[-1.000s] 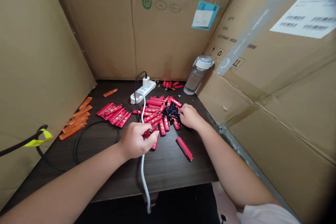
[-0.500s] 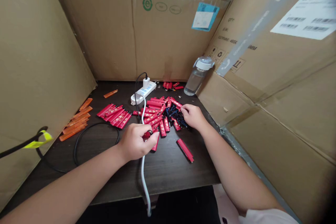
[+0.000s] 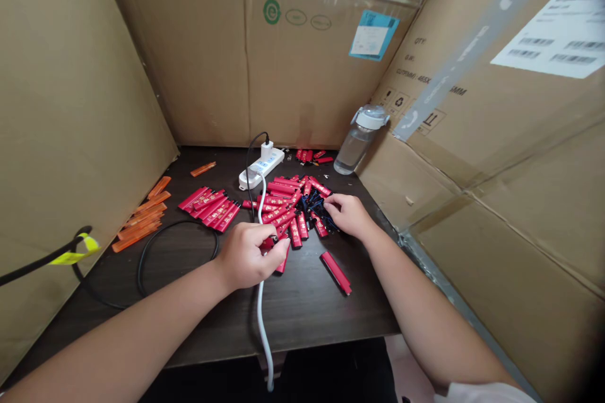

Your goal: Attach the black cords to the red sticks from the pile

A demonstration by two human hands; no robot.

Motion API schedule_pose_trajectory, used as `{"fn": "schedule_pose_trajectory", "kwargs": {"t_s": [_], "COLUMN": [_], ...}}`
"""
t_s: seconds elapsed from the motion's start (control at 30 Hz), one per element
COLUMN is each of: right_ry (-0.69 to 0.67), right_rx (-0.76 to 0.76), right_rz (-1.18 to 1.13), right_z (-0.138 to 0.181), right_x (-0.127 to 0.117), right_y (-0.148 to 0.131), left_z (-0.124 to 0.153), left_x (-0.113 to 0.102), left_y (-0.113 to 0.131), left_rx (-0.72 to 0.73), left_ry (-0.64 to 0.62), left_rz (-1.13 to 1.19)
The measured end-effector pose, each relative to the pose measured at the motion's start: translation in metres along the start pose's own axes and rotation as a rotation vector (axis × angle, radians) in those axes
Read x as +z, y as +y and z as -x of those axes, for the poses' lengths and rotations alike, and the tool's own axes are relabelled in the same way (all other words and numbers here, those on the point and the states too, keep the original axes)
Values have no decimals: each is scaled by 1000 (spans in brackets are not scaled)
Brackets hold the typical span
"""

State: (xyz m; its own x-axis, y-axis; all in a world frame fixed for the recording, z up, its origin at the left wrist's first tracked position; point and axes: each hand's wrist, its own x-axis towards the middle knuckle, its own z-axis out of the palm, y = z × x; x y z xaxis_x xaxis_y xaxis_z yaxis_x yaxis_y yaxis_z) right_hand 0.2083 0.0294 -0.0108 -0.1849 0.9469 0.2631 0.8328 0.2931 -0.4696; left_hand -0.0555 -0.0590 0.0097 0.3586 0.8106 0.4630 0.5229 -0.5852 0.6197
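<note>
My left hand [image 3: 250, 255] is closed around a red lighter, whose small metal end [image 3: 275, 238] pokes out between thumb and forefinger; most of it is hidden. At the edge of a heap of small black and blue parts [image 3: 312, 203], my right hand [image 3: 347, 214] has its fingers pinched together. What they hold, if anything, cannot be made out. Red lighters with gold lettering [image 3: 278, 201] are piled around the heap. A single red lighter [image 3: 336, 272] lies apart, nearer the table's front edge. Several more red lighters [image 3: 210, 208] lie in a row to the left.
A white power strip [image 3: 261, 167] with a plug stands behind the pile; its white cable [image 3: 261, 321] runs past my left hand. A water bottle [image 3: 357, 141] leans at the back right. Orange strips [image 3: 144, 214] and a black cable [image 3: 142, 258] lie left. Cardboard walls [image 3: 203, 75] surround the table.
The whole view has shifted slightly, so everything sits a little further right and lower. Both hands keep nearly the same pose; the right fingers stay at the black and blue parts.
</note>
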Motion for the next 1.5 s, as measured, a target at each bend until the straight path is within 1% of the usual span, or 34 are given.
{"fn": "schedule_pose_trajectory", "kwargs": {"t_s": [0.1, 0.17, 0.27, 0.33, 0.37, 0.43, 0.5, 0.57, 0.63, 0.7, 0.8, 0.87, 1.07, 1.17, 1.27, 1.37, 1.43, 1.5], "right_ry": [39, 93, 263, 341, 327, 223, 107, 14, -60, -125, -212, -225, -132, -118, -134, -157, -133, -71], "right_rx": [0, -8, -58, -77, -69, -14, 88, 204, 290, 328, 322, 299, 255, 238, 188, 76, -22, -78], "right_rz": [-42, -73, -209, -380, -482, -721, -984, -1194, -1323, -1388, -1397, -1379, -1394, -1421, -1399, -1269, -1157, -1068], "right_z": [0, 1, 5, 10, 13, 20, 26, 31, 34, 35, 38, 40, 47, 50, 54, 59, 60, 60], "right_x": [-1, -3, -9, -12, -13, -14, -14, -14, -14, -14, -13, -11, -7, -6, -4, -1, 2, 7], "right_y": [0, -1, -9, -17, -21, -30, -38, -44, -49, -54, -60, -64, -75, -79, -83, -88, -93, -98], "left_z": [1, 0, -1, -3, -4, -6, -8, -9, -9, -9, -10, -12, -12, -11, -9, -10, -10, -12], "left_x": [0, 0, -1, -1, -2, -2, -2, -1, 0, 0, 0, 0, 5, 8, 11, 14, 19, 24], "left_y": [0, 0, 0, 1, 2, 5, 8, 10, 11, 11, 8, 6, 3, 5, 8, 12, 14, 18], "left_rx": [-1, -9, -54, -125, -167, -248, -317, -384, -463, -551, -657, -696, -842, -857, -847, -864, -911, -949], "left_ry": [-1, -3, -27, -65, -88, -148, -226, -298, -343, -392, -478, -498, -488, -493, -499, -469, -429, -311], "left_rz": [-3, -1, 36, 102, 154, 315, 531, 750, 956, 1152, 1364, 1420, 1408, 1387, 1350, 1306, 1288, 1274]}}
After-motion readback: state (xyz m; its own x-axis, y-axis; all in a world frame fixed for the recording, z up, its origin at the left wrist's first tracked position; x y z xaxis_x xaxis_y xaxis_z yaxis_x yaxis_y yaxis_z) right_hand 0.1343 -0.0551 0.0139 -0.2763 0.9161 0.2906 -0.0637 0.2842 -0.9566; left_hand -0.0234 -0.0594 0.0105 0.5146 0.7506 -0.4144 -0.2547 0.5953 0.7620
